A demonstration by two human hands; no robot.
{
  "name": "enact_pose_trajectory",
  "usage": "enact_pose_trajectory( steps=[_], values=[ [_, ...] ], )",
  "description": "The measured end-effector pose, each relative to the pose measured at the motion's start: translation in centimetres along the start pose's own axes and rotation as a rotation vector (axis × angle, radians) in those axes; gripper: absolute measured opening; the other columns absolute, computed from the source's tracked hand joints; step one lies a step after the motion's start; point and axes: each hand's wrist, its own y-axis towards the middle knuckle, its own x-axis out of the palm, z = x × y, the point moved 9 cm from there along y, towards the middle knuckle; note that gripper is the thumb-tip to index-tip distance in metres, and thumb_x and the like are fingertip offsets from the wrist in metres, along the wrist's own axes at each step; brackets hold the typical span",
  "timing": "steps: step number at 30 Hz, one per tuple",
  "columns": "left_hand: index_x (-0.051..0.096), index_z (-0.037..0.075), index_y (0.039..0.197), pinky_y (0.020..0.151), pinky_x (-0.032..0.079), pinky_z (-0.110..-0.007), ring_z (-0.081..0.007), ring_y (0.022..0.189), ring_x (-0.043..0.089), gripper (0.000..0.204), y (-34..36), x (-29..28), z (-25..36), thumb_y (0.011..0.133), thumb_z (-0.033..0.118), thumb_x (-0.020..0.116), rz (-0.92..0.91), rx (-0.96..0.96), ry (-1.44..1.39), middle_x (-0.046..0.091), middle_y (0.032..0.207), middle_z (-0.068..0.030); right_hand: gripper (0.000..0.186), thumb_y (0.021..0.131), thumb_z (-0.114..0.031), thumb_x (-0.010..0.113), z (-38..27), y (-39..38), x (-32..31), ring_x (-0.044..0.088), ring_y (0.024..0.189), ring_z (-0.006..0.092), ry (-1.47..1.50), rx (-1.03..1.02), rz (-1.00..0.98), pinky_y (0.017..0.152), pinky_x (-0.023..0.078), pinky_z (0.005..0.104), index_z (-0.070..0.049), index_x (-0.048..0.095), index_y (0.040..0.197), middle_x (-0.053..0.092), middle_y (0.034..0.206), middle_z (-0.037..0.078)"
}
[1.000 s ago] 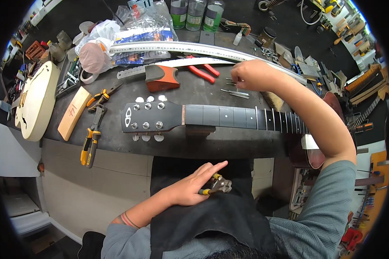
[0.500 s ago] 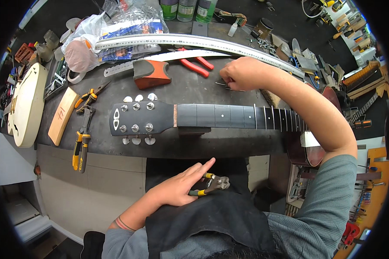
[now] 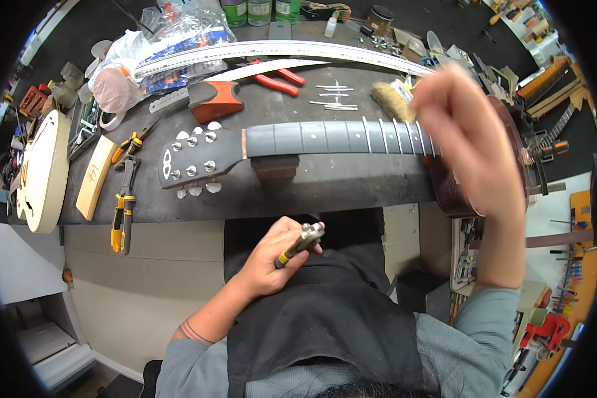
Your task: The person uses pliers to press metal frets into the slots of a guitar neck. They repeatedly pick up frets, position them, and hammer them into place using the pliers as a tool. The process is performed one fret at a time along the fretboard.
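Observation:
Down by my apron, my left hand (image 3: 268, 265) grips a pair of end-cutting pliers (image 3: 310, 233) with yellow-and-dark handles, jaws pointing up and away from me. My right hand (image 3: 454, 126), smeared by motion, is raised over the body end of a guitar; its fingers are too blurred to read. The guitar's dark neck (image 3: 325, 138) lies across the bench on a dark block (image 3: 275, 170), headstock (image 3: 196, 154) to the left. Metal frets sit in the right part of the fingerboard, while slots farther left are bare. Several loose fret wires (image 3: 341, 108) lie beyond the neck.
Beyond the neck are a bristle brush (image 3: 390, 99), red-handled pliers (image 3: 276, 84), an orange-and-grey block (image 3: 215, 99) and a long ruler (image 3: 259, 48). Yellow-handled pliers (image 3: 122, 225), a wooden block (image 3: 96, 178) and a cream guitar body (image 3: 45, 172) are at left.
My right hand has moved from the loose fret wires back toward me and right, over the guitar body. My left hand has closed around the pliers, turning them upward.

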Motion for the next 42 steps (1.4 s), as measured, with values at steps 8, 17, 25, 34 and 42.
enact_pose_trajectory(
  steps=[8, 17, 25, 34, 42],
  values=[
    [0.054, 0.004, 0.163, 0.098, 0.054, -0.039, -0.0223, 0.098, 0.067, 0.066, -0.6, 2.8, -1.5, 0.098, -0.008, 0.055, 0.062, -0.277, -0.280, 0.073, 0.108, -0.0091, 0.034, 0.080, -0.017, 0.078, -12.7, -12.5, 8.5, 0.047, 0.057, 0.0104, -0.230, -0.817, 0.083, 0.054, 0.037, 0.0267, -0.023, 0.072, 0.113, 0.045, 0.072, -0.006],
    [0.067, -0.003, 0.146, 0.108, 0.049, -0.043, -0.0296, 0.114, 0.065, 0.064, 0.5, 2.7, 0.7, 0.083, -0.009, 0.056, -0.051, -0.214, 0.186, 0.072, 0.136, -0.0143, 0.013, 0.106, -0.004, 0.063, 3.2, -14.6, 7.1, 0.044, 0.064, 0.0071, 0.647, 0.038, 0.219, 0.057, 0.036, 0.0258, -0.004, 0.062, 0.119, 0.050, 0.078, -0.003],
    [0.066, 0.001, 0.130, 0.094, 0.055, -0.042, -0.0316, 0.097, 0.070, 0.048, -1.0, 5.4, -1.4, 0.084, -0.009, 0.057, 0.008, -0.556, -0.174, 0.075, 0.103, -0.0113, 0.014, 0.115, -0.009, 0.060, 9.0, -15.6, 11.7, 0.047, 0.081, 0.0004, 0.984, 0.421, 0.282, 0.071, 0.041, 0.0205, -0.002, 0.057, 0.127, 0.058, 0.097, -0.004],
    [0.041, 0.008, 0.170, 0.106, 0.051, -0.044, -0.0335, 0.107, 0.062, 0.103, 2.6, 4.8, 0.7, 0.069, -0.007, 0.057, -0.119, -0.274, 0.269, 0.068, 0.118, -0.0140, 0.015, 0.114, -0.001, 0.055, 9.5, -16.4, 12.0, 0.051, 0.086, -0.0001, 0.940, 0.430, 0.303, 0.076, 0.044, 0.0194, -0.001, 0.057, 0.129, 0.062, 0.102, 0.000],
    [0.041, 0.023, 0.173, 0.104, 0.055, -0.042, -0.0308, 0.109, 0.067, 0.108, 2.2, 5.0, -0.2, 0.072, -0.010, 0.062, -0.080, -0.495, 0.174, 0.060, 0.119, -0.0126, 0.014, 0.114, -0.001, 0.056, 9.8, -16.0, 12.2, 0.052, 0.084, -0.0013, 0.820, 0.410, 0.346, 0.073, 0.044, 0.0180, 0.000, 0.057, 0.128, 0.068, 0.104, 0.001]
  ],
)
